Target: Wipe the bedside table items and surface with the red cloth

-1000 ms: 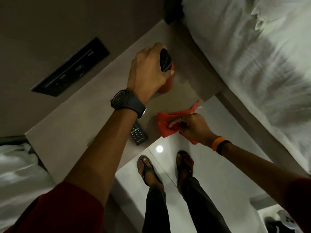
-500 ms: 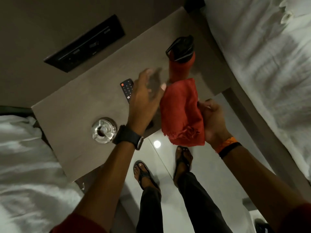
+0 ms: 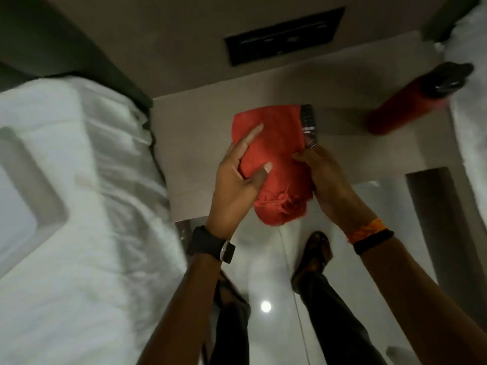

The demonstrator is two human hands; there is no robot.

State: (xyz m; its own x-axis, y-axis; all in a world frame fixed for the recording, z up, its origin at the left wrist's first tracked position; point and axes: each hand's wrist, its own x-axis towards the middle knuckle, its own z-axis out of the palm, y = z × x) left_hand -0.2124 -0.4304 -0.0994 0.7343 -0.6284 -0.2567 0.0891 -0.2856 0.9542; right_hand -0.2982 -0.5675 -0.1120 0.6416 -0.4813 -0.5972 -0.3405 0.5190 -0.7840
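At frame centre, both hands hold a crumpled red cloth (image 3: 274,156) above the beige table (image 3: 195,143). Left hand (image 3: 237,180) fingers clamp it; right hand (image 3: 324,175) pinches the cloth with a black remote control (image 3: 308,122), apparently wiping it.

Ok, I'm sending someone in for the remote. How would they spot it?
Find the bedside table between the two white beds. Above it, both hands hold a red cloth; the remote pokes out at its right edge: slim, black, buttoned, unlike the red bottle further right.
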